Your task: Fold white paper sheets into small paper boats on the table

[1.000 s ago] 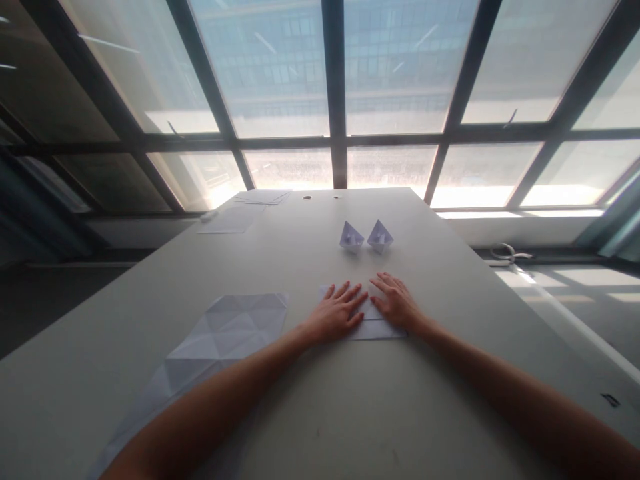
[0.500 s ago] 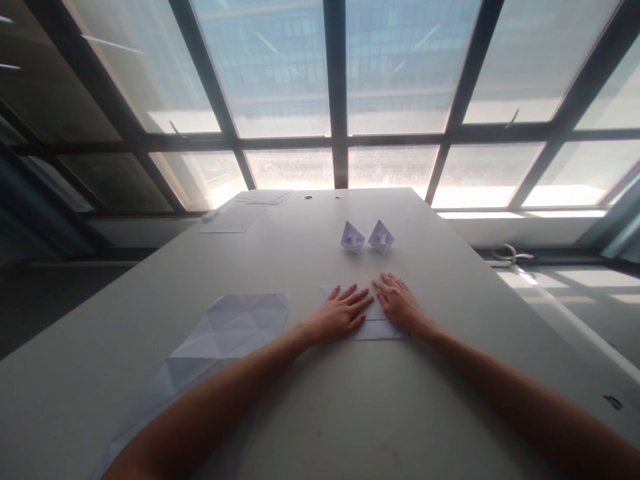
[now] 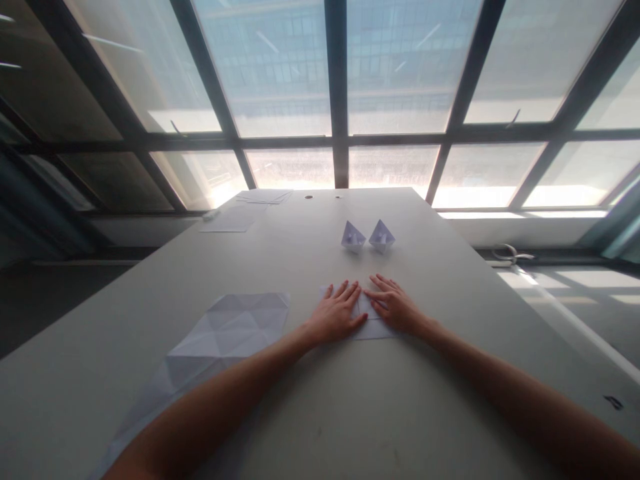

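Observation:
A folded sheet of white paper (image 3: 373,328) lies flat on the table under both hands, with a crease line running across it. My left hand (image 3: 337,315) rests flat on its left part, fingers spread and pointing away from me. On the paper's right part lies my right hand (image 3: 395,303), fingers stretched toward the left hand. Just beyond stand two folded paper boats, a left one (image 3: 353,238) and a right one (image 3: 382,237), side by side. Much of the paper is hidden by the hands.
A large creased paper sheet (image 3: 233,323) lies to the left, partly under my left forearm. Farther back on the white table (image 3: 300,257) are flat paper sheets (image 3: 233,219). Two small round holes are near the far edge, before tall windows (image 3: 390,73).
My right hand has slid a little left over the paper. The left hand's fingers have drawn closer together and point more forward. The boats have not moved.

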A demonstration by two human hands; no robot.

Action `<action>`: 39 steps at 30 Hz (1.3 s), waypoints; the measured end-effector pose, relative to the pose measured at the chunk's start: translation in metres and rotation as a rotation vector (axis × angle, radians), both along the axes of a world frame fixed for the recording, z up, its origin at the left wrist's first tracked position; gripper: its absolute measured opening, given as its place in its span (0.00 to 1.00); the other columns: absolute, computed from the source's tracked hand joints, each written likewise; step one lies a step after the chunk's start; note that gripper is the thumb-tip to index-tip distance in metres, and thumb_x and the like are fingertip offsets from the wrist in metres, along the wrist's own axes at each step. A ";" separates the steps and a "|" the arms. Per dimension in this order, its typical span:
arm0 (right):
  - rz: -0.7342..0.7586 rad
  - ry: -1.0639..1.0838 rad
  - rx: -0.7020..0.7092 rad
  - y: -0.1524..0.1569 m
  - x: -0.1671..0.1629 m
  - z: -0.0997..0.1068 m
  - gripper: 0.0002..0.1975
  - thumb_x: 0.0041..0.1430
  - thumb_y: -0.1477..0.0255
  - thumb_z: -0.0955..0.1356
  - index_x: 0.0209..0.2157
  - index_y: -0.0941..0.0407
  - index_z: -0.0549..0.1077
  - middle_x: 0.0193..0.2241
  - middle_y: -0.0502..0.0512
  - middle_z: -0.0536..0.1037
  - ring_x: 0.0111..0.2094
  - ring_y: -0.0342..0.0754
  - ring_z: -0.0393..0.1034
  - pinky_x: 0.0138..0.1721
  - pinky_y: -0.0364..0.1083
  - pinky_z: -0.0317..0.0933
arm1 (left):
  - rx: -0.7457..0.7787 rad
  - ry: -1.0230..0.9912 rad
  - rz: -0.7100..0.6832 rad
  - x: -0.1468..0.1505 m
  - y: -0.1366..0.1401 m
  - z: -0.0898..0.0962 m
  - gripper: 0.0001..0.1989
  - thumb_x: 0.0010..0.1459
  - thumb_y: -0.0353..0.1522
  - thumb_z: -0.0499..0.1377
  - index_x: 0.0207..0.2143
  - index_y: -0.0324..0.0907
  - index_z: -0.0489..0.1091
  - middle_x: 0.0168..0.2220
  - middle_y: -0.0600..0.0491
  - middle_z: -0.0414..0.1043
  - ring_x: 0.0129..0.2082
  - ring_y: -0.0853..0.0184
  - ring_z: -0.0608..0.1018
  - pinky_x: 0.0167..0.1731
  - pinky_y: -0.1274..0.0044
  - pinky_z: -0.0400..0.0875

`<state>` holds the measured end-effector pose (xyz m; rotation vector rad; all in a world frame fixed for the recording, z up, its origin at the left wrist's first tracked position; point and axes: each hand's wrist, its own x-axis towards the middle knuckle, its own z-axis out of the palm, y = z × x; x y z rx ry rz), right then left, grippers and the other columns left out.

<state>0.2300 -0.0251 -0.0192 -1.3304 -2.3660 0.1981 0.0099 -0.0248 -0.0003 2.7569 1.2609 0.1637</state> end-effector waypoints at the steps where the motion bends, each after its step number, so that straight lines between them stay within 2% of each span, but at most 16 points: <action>1: 0.009 0.001 0.003 0.000 0.000 0.000 0.21 0.63 0.72 0.63 0.58 0.50 0.70 0.65 0.59 0.59 0.67 0.56 0.48 0.64 0.60 0.45 | 0.002 -0.001 0.012 0.000 0.000 -0.001 0.38 0.65 0.53 0.42 0.69 0.41 0.43 0.70 0.46 0.41 0.69 0.55 0.45 0.65 0.58 0.38; 6: 0.012 0.002 -0.003 0.001 0.000 -0.001 0.20 0.64 0.71 0.62 0.57 0.51 0.71 0.64 0.60 0.61 0.66 0.56 0.50 0.64 0.60 0.47 | 0.012 -0.028 0.039 -0.001 0.004 -0.004 0.39 0.64 0.55 0.40 0.69 0.41 0.45 0.70 0.47 0.42 0.69 0.55 0.45 0.65 0.58 0.38; 10: 0.023 -0.016 -0.017 0.001 0.000 0.000 0.21 0.65 0.69 0.62 0.58 0.50 0.70 0.64 0.60 0.61 0.66 0.57 0.49 0.64 0.61 0.47 | 0.017 -0.051 0.068 -0.002 0.006 -0.006 0.33 0.67 0.51 0.38 0.68 0.45 0.49 0.69 0.50 0.45 0.69 0.57 0.46 0.65 0.59 0.40; 16: 0.123 -0.106 -0.067 -0.004 0.001 0.009 0.26 0.68 0.62 0.59 0.66 0.49 0.57 0.67 0.57 0.52 0.68 0.56 0.41 0.65 0.63 0.39 | 0.031 -0.057 0.074 -0.004 0.009 -0.008 0.31 0.67 0.47 0.42 0.68 0.46 0.48 0.69 0.52 0.46 0.69 0.57 0.47 0.65 0.59 0.42; 21: 0.120 -0.131 -0.085 -0.006 -0.001 0.011 0.30 0.68 0.58 0.57 0.68 0.51 0.51 0.68 0.57 0.49 0.69 0.56 0.38 0.66 0.62 0.35 | 0.018 -0.048 0.068 -0.005 0.010 -0.006 0.31 0.67 0.48 0.43 0.68 0.46 0.49 0.70 0.52 0.45 0.69 0.57 0.46 0.65 0.59 0.42; 25: 0.061 -0.117 -0.101 -0.002 -0.001 0.007 0.28 0.68 0.58 0.58 0.66 0.49 0.55 0.68 0.57 0.51 0.69 0.56 0.39 0.66 0.62 0.36 | 0.014 -0.044 0.068 -0.005 0.010 -0.005 0.32 0.67 0.49 0.43 0.68 0.46 0.49 0.70 0.52 0.44 0.69 0.56 0.46 0.65 0.59 0.41; 30: -0.020 -0.056 -0.094 0.004 0.001 0.002 0.24 0.66 0.65 0.61 0.62 0.50 0.63 0.66 0.59 0.56 0.67 0.55 0.46 0.65 0.59 0.43 | -0.005 -0.027 0.071 -0.004 0.010 -0.004 0.32 0.66 0.50 0.42 0.68 0.47 0.48 0.70 0.52 0.44 0.69 0.56 0.46 0.65 0.58 0.41; 35: -0.117 0.019 -0.028 0.009 0.009 -0.001 0.20 0.65 0.71 0.62 0.57 0.55 0.71 0.62 0.63 0.63 0.65 0.56 0.54 0.63 0.57 0.50 | -0.004 -0.013 0.063 -0.004 0.010 -0.002 0.31 0.66 0.49 0.43 0.68 0.49 0.49 0.70 0.53 0.44 0.69 0.55 0.46 0.65 0.58 0.40; 39: -0.086 0.051 0.043 0.009 0.012 -0.002 0.20 0.64 0.70 0.63 0.57 0.57 0.71 0.61 0.65 0.66 0.63 0.57 0.56 0.63 0.58 0.52 | -0.002 -0.015 0.056 -0.004 0.009 -0.001 0.31 0.66 0.49 0.43 0.68 0.49 0.49 0.70 0.53 0.44 0.69 0.56 0.45 0.65 0.59 0.40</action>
